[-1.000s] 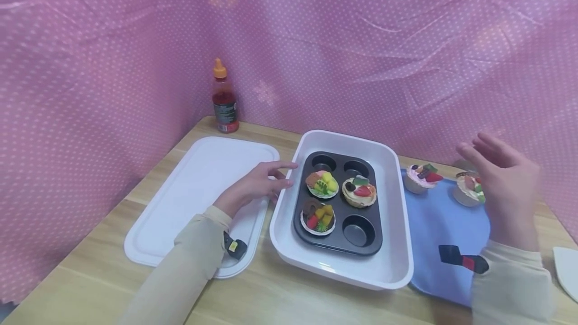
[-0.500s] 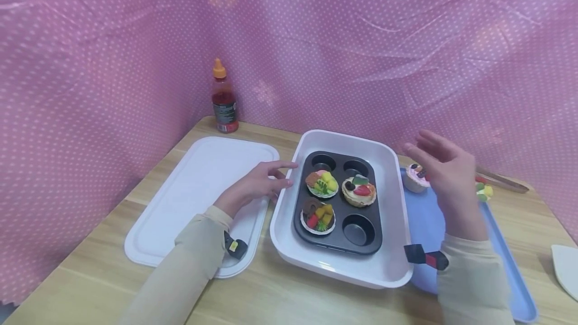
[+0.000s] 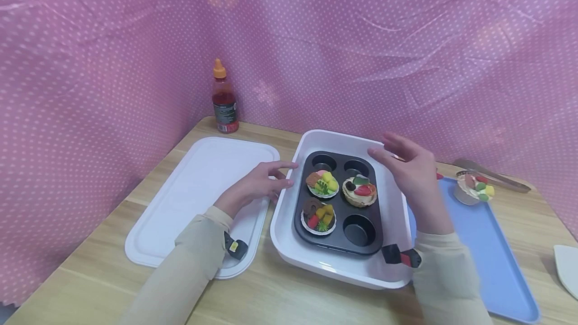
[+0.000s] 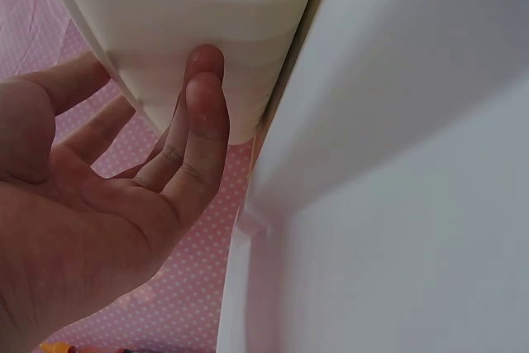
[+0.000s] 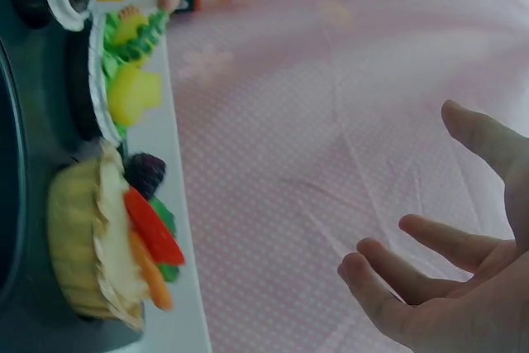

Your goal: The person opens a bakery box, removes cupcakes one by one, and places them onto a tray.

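Observation:
My left hand [image 3: 259,182] rests at the left rim of a deep white tray [image 3: 281,237]. Its index finger stretches over the rim, while in the left wrist view other fingers lie against the outer wall. Inside the tray is a dark muffin tin [image 3: 334,237]. Two fruit-topped tarts [image 3: 322,184] sit in its left column; a cream tart [image 3: 359,192] with strawberry and a dark berry fills the middle right cup. Over the tray's right rim hovers my right hand [image 3: 408,172], fingers spread and loosely bent, nothing between them in the right wrist view.
A white board [image 3: 198,189] lies left of the tray, with a sauce bottle [image 3: 225,107] behind it. To the right, a blue tray [image 3: 492,255] bears a fruit-topped cupcake [image 3: 471,189]. Tongs [image 3: 494,177] lie behind that, and a white edge [image 3: 568,267] shows far right.
My right hand has moved left from above the blue tray to the white tray's right rim, now hiding the pink-topped cupcake. The left hand has kept its place.

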A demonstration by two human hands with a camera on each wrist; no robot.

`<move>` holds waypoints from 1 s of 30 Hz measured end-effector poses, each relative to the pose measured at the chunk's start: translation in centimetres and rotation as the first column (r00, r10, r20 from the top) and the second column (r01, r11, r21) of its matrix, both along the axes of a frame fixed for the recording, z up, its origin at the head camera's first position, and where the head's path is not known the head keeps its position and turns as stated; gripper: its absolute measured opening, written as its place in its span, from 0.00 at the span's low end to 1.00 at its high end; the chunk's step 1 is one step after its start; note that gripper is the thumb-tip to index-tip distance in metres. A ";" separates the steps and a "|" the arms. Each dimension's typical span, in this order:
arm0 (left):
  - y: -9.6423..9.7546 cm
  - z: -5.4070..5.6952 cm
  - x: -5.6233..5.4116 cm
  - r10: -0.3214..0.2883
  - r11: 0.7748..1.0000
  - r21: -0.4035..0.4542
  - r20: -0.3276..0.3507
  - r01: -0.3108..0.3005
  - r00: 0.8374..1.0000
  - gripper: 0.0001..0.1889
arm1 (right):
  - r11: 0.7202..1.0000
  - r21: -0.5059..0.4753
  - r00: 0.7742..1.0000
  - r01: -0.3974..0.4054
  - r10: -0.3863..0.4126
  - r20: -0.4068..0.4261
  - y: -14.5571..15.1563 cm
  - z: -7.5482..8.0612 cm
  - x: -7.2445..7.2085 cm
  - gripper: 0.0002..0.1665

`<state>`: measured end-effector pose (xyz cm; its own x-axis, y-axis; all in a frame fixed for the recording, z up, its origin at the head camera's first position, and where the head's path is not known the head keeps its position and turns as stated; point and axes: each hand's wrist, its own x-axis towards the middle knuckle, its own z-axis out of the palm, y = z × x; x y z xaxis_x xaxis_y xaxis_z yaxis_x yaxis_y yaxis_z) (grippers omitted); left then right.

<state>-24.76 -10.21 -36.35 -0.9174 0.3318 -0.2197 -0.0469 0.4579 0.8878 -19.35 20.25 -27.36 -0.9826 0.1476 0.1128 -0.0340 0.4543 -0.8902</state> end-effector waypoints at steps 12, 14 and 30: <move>0.1 0.1 0.1 0.002 1.000 0.001 0.002 -0.002 1.000 0.26 | 0.993 0.055 0.994 -0.106 0.105 0.028 -1.5 -1.5 -0.6 0.44; 0.1 0.2 0.1 0.002 1.000 -0.001 0.001 -0.002 1.000 0.26 | 0.990 0.067 0.992 -0.126 0.124 0.038 -1.7 -1.7 -0.8 0.44; -0.2 0.2 0.1 -0.015 1.000 0.025 0.001 0.015 1.000 0.27 | 0.946 0.285 0.985 -0.158 0.173 -0.029 -4.7 -4.9 -1.3 0.44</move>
